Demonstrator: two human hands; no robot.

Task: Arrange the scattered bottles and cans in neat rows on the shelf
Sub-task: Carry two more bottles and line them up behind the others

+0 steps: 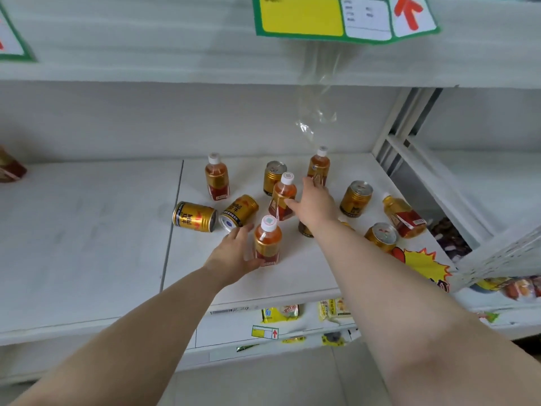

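Observation:
Amber tea bottles with white caps and gold cans stand scattered on the white shelf [87, 230]. My left hand [234, 254] cups the front bottle [268, 241], thumb across its lower label and fingers along its left side. My right hand [316, 203] is spread open, its thumb touching the middle bottle [282, 200] and its fingers by the back right bottle [319, 168]. Another bottle [216, 177] stands at the back left. One bottle [405, 215] lies on its side at the right. Two cans [194, 216] [238, 212] lie tipped over on the left. Upright cans [273, 177] [355, 199] [382, 237] stand around. My right arm partly hides one more can [306, 228].
The upper shelf's edge carries a yellow and green price tag [322, 16], with a clear plastic strip [316, 98] hanging below it. A white upright post [395, 127] bounds the shelf on the right. A yellow starburst sticker [421, 265] lies at the front right. Snack packets [281, 313] sit on the shelf below.

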